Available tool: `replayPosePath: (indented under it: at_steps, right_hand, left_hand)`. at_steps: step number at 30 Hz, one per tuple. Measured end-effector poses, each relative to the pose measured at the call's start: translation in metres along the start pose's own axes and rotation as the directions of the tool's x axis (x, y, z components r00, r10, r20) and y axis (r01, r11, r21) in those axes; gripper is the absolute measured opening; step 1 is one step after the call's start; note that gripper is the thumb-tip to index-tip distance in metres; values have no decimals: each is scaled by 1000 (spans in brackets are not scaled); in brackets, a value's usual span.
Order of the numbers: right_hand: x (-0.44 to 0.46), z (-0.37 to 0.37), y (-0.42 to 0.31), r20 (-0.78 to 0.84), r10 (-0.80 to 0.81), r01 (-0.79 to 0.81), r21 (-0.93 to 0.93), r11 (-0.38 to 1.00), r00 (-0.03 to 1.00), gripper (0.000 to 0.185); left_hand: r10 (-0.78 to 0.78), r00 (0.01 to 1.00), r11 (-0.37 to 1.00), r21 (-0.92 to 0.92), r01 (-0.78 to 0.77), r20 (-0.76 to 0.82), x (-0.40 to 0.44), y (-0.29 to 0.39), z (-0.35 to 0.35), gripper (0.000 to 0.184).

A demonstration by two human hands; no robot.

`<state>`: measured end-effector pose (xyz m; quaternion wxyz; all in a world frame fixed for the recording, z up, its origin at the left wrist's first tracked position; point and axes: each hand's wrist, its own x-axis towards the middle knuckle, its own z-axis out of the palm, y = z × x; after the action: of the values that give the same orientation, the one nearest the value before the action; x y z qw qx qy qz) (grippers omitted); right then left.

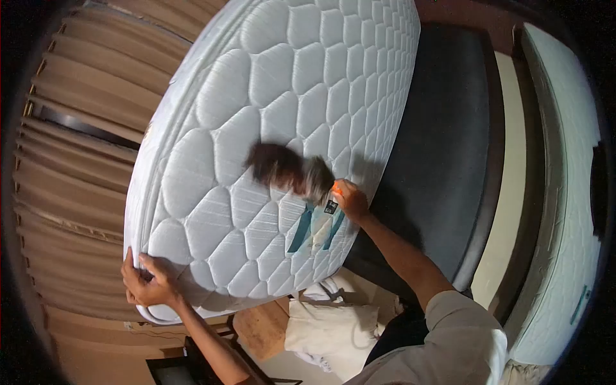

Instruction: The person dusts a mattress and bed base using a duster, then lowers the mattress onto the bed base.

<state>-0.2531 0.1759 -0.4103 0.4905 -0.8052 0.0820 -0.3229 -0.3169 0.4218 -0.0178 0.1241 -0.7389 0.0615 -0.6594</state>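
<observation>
Well, quilted mattress: the white mattress (224, 154) stands tilted up in front of me, just beside a dark bed base (443, 141); I can't tell where its far end rests.
Left hand: my left hand (151, 282) is grasping the mattress at its near corner, fingers wrapped over the piped edge.
Right hand: my right hand (351, 200) is clenched round the orange handle (337, 188) of a feather duster (317, 179).
Duster head: brown and grey, blurred, over the quilted face; I can't tell how firmly it touches.
Mattress label: 1 teal-and-pale printed label (314, 230) lies just beside the duster, with a small black tag (331, 206) near my right hand.
Far right: a 2nd mattress (571, 192), beyond the bed base.
Left side: brown curtains (77, 192) behind the mattress.
Below: cream cloth (330, 330) beside a brown wooden surface (260, 330).
</observation>
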Motion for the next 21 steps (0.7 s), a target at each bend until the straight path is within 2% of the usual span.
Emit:
replayPosePath:
  at_steps: [1,3,5,6,7,9,11,13,15,17,19,21]
  right_hand:
    - [1,2,4,16,119,-120,46,992,993,25]
    - [-2,7,10,5,170,-170,59,984,985,27]
    - [-5,7,23,31,1,-4,93,996,1000,27]
    - [-4,3,32,2,-87,87,89,992,996,27]
    - [-4,6,39,1,-73,72,98,993,997,27]
    - [-6,12,50,24,198,-199,155,968,980,28]
    - [-11,17,54,28,210,-212,170,962,977,28]
    - [-17,15,59,-7,21,-20,135,991,1000,28]
    - [-15,15,73,16,-4,2,115,993,1000,28]
    - [-18,19,75,109,332,-347,176,921,937,27]
    - [-26,28,82,75,359,-367,220,904,930,27]
    - [-34,27,85,34,93,-97,144,985,995,28]
  left_hand:
    - [36,999,998,-43,-36,3,1,1,-1,26]
    - [64,998,998,20,-65,29,-2,-6,1,26]
    - [20,995,1000,-4,-19,101,-4,-16,2,27]
    - [190,982,982,1,-190,17,-1,-19,4,26]
    - [169,986,984,-56,-168,9,-2,-17,6,25]
    - [50,998,987,-155,-43,42,-4,-14,7,26]
    - [65,996,990,-133,-56,63,-3,-14,5,27]
    - [59,995,992,-116,-49,77,-3,-12,5,27]
    - [114,993,984,-139,-112,5,-3,-9,7,27]
    - [120,993,985,-130,-117,16,-4,-14,7,28]
    - [86,996,992,-95,-83,21,-5,-18,9,29]
    - [97,995,989,-109,-96,0,-3,-18,10,30]
